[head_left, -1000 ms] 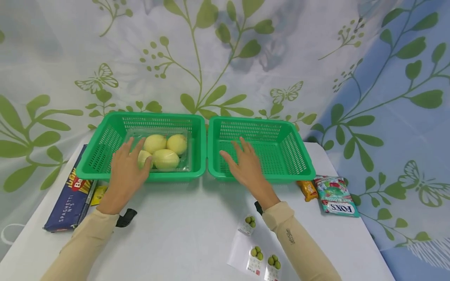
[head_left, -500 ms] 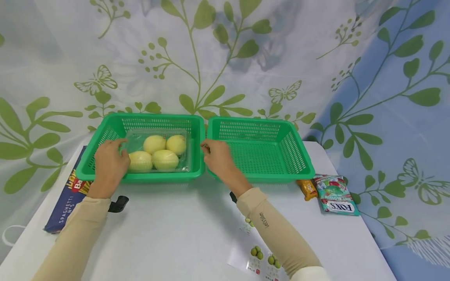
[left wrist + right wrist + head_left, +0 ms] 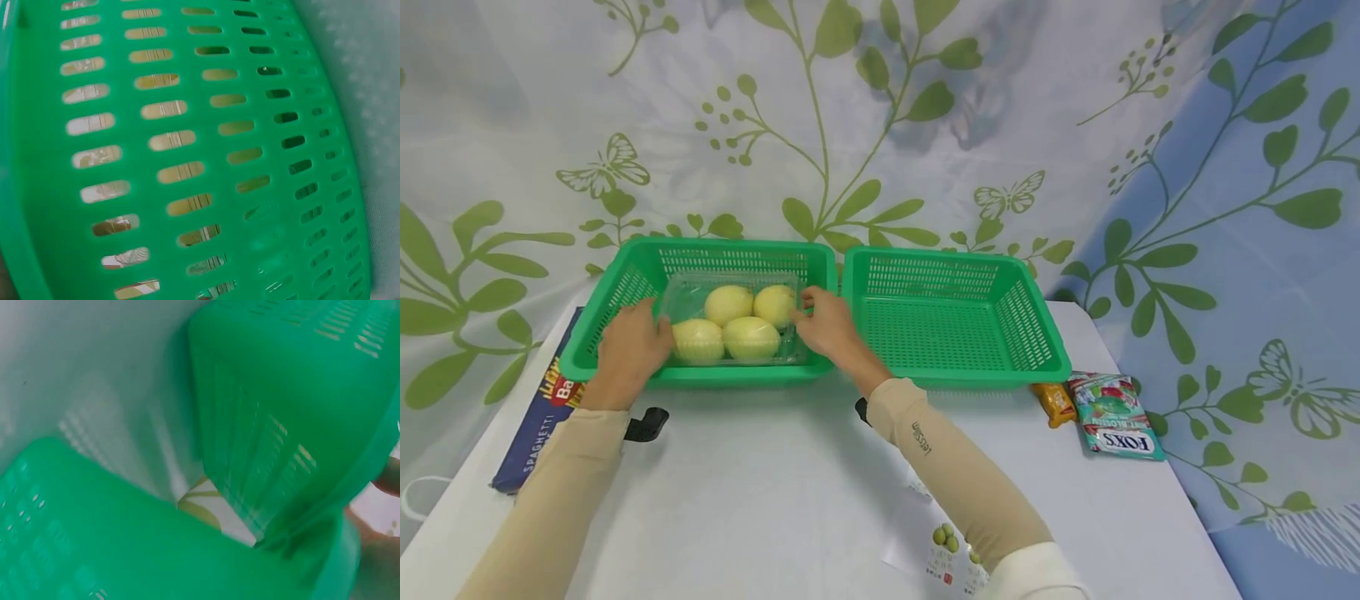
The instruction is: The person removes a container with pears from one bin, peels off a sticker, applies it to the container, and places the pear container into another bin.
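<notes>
A clear plastic fruit box (image 3: 700, 296) lies in the left green basket (image 3: 775, 377), with several pale yellow oval fruits (image 3: 751, 338) inside; their exact kind is unclear. My left hand (image 3: 631, 346) reaches over the basket and holds the box's left end, fingers partly hidden. At the opposite end my right hand (image 3: 833, 329) bends over the basket's inner rim, thumb and fingers pinching the box edge. The left wrist view shows only the slotted basket wall (image 3: 206, 144). In the right wrist view, fingers (image 3: 381, 565) appear at the right edge, behind the basket rim.
A second green basket (image 3: 955, 377) stands close on the right. Beside it lie an orange packet (image 3: 1055, 405) and a FOX'S sweets bag (image 3: 1115, 417). A blue spaghetti box (image 3: 535, 442) lies at left. Printed fruit labels (image 3: 945, 550) lie near the front. Patterned cloth hangs behind.
My left hand has drawn back from over the fruit to the box's left end. The right hand has crossed leftward from the right basket to the box's right end. The fruit stays in place.
</notes>
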Demonstrator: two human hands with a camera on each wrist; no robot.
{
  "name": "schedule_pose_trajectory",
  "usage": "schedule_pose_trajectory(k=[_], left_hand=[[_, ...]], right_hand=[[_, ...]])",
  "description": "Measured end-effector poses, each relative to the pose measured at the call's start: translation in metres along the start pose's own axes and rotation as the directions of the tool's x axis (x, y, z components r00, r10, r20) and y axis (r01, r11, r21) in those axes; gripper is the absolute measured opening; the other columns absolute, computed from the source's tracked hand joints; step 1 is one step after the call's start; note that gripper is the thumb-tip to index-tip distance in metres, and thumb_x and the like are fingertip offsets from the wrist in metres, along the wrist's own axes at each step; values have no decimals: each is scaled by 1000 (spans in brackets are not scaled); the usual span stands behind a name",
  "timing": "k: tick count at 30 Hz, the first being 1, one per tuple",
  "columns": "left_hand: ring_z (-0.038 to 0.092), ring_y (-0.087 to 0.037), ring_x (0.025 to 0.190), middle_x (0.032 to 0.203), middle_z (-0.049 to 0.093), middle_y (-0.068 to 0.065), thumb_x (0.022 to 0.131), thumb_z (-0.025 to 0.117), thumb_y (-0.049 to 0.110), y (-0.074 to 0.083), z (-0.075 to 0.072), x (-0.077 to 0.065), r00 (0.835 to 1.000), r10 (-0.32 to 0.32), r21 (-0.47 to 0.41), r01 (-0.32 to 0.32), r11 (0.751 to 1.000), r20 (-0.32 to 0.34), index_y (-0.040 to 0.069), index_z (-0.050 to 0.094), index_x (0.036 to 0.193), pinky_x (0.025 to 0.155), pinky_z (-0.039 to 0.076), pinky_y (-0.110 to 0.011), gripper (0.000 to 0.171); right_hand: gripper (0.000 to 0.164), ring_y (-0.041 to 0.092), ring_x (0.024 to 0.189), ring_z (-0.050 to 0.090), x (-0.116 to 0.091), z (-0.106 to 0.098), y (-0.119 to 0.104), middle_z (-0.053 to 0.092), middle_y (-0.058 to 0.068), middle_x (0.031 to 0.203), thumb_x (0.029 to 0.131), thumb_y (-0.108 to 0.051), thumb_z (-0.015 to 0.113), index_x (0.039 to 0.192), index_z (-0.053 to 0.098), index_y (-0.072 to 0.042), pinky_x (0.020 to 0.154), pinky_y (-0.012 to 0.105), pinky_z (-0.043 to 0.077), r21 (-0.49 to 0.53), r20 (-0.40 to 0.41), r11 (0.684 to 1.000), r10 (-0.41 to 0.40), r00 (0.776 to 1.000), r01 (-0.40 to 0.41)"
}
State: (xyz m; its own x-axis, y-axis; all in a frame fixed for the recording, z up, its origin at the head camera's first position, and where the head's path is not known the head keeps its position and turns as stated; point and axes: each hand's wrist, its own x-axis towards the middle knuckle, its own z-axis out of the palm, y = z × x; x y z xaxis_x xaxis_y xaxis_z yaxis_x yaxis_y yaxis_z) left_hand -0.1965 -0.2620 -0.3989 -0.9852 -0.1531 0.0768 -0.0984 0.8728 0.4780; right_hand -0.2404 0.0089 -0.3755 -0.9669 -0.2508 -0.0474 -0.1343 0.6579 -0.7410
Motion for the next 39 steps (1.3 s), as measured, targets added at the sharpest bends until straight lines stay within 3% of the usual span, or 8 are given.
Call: schedule_pose_trajectory(k=[4,10,20,28,39], left_hand=[[36,-66,129,143,38,-46,107,32,24,-1,-2,2,998,-37,-4,37,999,58,-15,27,150,102,33,-79,59],[38,-67,126,141,39,-47,107,29,25,-1,-4,4,994,-37,13,36,999,98,-17,27,149,101,35,-78,59],[35,-68,127,143,36,-48,107,25,31,-3,-7,4,988,-43,28,40,999,151,-17,25,150,101,35,-78,64],[44,-66,122,136,46,-46,107,31,26,-1,-2,3,996,-32,28,30,999,78,-17,39,143,98,39,-75,57],[45,-65,121,136,46,-45,107,30,22,0,-4,3,995,-50,14,49,999,86,-16,40,143,96,41,-73,53]], right_hand=[[60,31,131,57,5,10,-7,50,15,152,104,-27,55,155,34,-5,104,45,52,39,35,997,62,997,-64],[69,32,150,36,8,19,-15,36,16,162,104,-30,54,159,23,-3,120,46,39,59,54,986,150,987,-153],[67,34,150,35,13,30,-18,36,20,161,103,-29,55,155,29,4,121,45,37,106,-11,974,201,980,-198],[66,33,149,38,13,33,-16,37,18,160,103,-26,54,157,27,0,119,46,39,131,-18,960,250,968,-246],[60,33,144,44,13,37,-15,44,20,155,99,-10,49,156,30,1,115,45,44,162,-38,954,262,964,-253]])
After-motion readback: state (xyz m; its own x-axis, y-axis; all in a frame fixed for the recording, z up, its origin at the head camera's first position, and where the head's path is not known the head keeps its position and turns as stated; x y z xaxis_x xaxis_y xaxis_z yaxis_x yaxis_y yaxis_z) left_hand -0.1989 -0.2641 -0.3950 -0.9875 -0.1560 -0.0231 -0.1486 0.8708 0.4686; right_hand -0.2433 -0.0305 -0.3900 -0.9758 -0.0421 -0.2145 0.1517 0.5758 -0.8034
